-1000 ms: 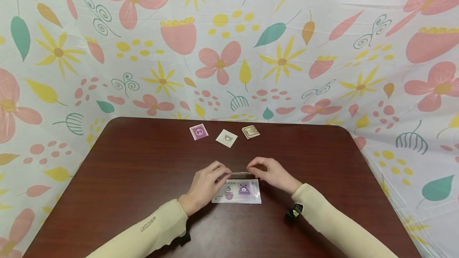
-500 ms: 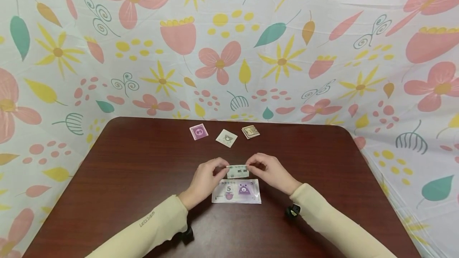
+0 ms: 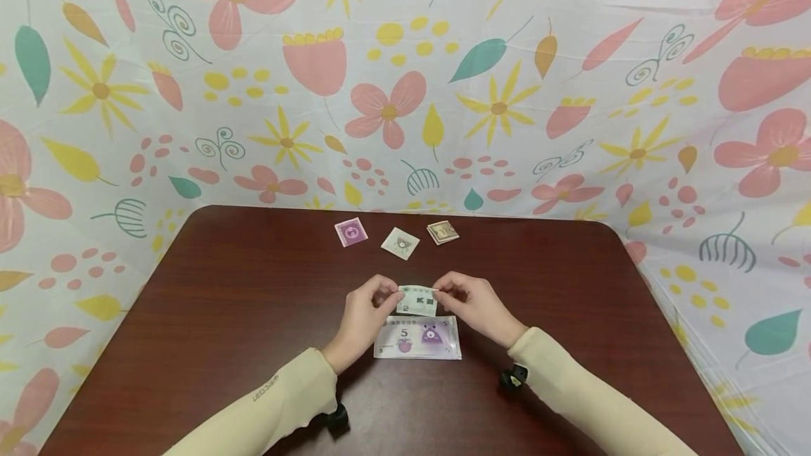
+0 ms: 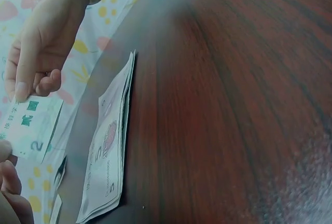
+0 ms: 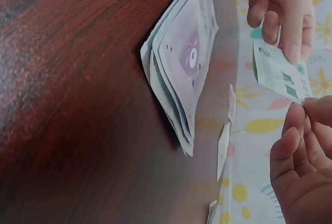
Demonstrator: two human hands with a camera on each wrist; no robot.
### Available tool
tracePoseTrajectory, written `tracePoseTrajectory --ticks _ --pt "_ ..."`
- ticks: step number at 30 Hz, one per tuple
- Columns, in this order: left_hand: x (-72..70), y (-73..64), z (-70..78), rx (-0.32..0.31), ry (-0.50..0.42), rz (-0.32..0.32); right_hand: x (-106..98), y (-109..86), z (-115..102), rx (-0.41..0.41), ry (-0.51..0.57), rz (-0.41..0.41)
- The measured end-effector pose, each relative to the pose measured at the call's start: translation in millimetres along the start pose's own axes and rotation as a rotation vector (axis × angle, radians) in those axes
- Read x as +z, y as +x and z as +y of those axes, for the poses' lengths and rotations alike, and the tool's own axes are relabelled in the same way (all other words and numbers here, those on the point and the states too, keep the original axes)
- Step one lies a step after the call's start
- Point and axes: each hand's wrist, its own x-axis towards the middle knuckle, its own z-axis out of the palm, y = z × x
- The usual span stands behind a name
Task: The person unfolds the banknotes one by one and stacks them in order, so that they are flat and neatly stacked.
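Observation:
A pale green play banknote [image 3: 417,300] with a 2 printed on it is held up between my two hands, just beyond a stack of purple 5 notes [image 3: 418,338]. My left hand [image 3: 365,312] pinches its left upper corner between thumb and fingers. At the opposite upper corner, the thumb and fingers of my right hand [image 3: 476,305] pinch it too. In the left wrist view the green note [image 4: 39,125] shows its printed face. The purple stack [image 5: 181,58] lies in several layers with slightly uneven edges in the right wrist view.
Three folded notes lie in a row near the far table edge: a purple one [image 3: 351,232], a whitish one [image 3: 400,243] and a brown one [image 3: 443,232]. A flower-printed cloth [image 3: 405,90] hangs behind the dark wooden table [image 3: 222,315].
The green note was edge-on between my hands a second ago; it has since tilted to show its printed face. Both hands have shifted slightly, while the purple stack and folded notes stayed put.

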Motion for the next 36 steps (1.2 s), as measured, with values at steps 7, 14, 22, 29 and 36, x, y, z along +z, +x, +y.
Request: tracePoseTrajectory --ticks 7,14,22,29,36 --pt "0.8 -0.1 -1.5 0.048 0.0 0.057 3 0.2 -3 0.013 0.007 0.01" --pt "0.5 0.6 -2.7 0.061 0.032 0.103 5 1.5 -5 0.013 -0.012 0.01" --pt "0.8 -0.6 -1.6 0.027 0.016 0.108 7 4.2 -7 -0.003 -0.035 0.019" --pt "-1.8 -3.5 -4.8 0.076 -0.011 0.068 4 3.1 -6 -0.017 -0.019 0.009" --pt "-8.5 -5.8 -5.5 0.069 -0.075 -0.003 1 4.8 9 0.045 0.001 0.027"
